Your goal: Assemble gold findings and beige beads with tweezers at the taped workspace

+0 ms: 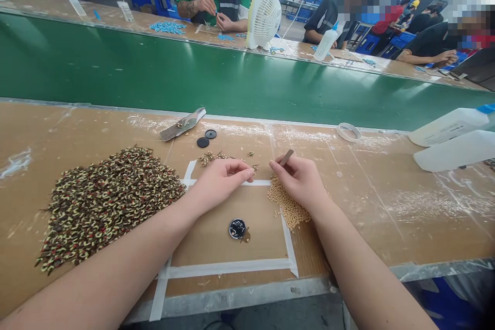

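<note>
My left hand (220, 180) is closed in a pinch above the upper edge of a white-taped rectangle; whatever lies in its fingertips is too small to make out. My right hand (301, 180) grips a short flat brown stick (286, 157) over a heap of small tan beads (288, 206). Behind the left hand lie several small finished-looking bead pieces (209, 158). A round cap with dark glossy liquid (237, 228) sits inside the taped area, beside a small brown smear. Left of my forearm spreads a big pile of small dark brown, cream and red pieces (112, 201).
Two black round lids (203, 142) and a curved strip (183, 125) lie farther back. A white tape ring (348, 132) and white bottles (452, 126) are on the right. Beyond runs a green conveyor belt (216, 82), with a fan (264, 14) and co-workers at the far bench.
</note>
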`<action>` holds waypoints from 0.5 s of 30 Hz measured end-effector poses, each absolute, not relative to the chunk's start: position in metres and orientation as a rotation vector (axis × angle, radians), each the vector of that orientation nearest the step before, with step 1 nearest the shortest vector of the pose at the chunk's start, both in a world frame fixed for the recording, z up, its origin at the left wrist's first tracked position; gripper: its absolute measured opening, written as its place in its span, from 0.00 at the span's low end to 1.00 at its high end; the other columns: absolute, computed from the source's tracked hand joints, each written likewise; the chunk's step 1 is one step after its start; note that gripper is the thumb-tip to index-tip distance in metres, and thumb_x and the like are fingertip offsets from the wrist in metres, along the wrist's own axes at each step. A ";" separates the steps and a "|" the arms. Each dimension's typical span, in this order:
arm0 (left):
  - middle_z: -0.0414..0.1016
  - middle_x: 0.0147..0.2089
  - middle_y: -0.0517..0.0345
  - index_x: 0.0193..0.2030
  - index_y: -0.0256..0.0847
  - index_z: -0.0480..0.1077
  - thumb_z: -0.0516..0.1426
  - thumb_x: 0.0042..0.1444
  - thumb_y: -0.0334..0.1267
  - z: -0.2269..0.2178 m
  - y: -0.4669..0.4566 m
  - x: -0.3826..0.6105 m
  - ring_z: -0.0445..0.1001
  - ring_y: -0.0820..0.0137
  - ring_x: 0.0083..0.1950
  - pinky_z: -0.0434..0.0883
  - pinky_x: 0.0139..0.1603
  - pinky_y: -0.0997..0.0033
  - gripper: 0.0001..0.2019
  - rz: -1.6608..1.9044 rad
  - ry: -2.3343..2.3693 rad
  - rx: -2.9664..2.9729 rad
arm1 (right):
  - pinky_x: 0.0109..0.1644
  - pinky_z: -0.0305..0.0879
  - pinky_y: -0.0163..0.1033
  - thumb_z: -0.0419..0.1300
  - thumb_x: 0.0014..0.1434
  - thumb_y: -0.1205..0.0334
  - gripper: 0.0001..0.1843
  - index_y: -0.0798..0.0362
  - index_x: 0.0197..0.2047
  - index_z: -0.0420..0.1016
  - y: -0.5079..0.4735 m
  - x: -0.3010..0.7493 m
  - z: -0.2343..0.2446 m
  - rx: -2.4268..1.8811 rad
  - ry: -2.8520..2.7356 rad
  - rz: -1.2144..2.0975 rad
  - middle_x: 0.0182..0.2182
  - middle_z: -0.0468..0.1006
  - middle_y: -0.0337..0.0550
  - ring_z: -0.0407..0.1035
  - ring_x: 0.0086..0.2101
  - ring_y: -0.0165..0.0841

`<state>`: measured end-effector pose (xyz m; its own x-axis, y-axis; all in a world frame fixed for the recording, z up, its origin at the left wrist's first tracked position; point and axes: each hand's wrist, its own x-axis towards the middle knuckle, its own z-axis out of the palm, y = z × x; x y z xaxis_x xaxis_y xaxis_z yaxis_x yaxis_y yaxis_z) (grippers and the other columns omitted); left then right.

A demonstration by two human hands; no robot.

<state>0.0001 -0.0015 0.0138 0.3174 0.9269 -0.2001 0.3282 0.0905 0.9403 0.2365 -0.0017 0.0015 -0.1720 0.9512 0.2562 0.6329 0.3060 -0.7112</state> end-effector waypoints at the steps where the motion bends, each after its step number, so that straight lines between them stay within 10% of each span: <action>1: 0.73 0.25 0.60 0.35 0.42 0.81 0.60 0.63 0.49 0.014 -0.002 0.000 0.63 0.72 0.25 0.60 0.27 0.73 0.14 0.666 1.220 1.463 | 0.30 0.57 0.39 0.60 0.69 0.51 0.16 0.52 0.33 0.77 -0.002 0.236 0.001 -1.409 -1.909 0.588 0.23 0.72 0.37 0.63 0.24 0.31; 8: 0.56 0.17 0.67 0.35 0.43 0.79 0.60 0.63 0.54 0.017 -0.006 0.002 0.48 0.76 0.19 0.47 0.21 0.73 0.17 0.607 1.148 1.254 | 0.31 0.62 0.40 0.62 0.69 0.53 0.14 0.51 0.33 0.78 -0.009 0.230 0.005 -1.238 -1.810 0.623 0.26 0.77 0.40 0.68 0.26 0.32; 15: 0.80 0.47 0.48 0.42 0.39 0.77 0.64 0.59 0.53 0.016 -0.010 0.008 0.51 0.83 0.21 0.42 0.20 0.77 0.18 0.613 0.972 0.921 | 0.28 0.71 0.41 0.65 0.67 0.53 0.11 0.49 0.35 0.80 -0.019 0.216 0.006 -0.968 -1.501 0.973 0.26 0.79 0.39 0.73 0.24 0.32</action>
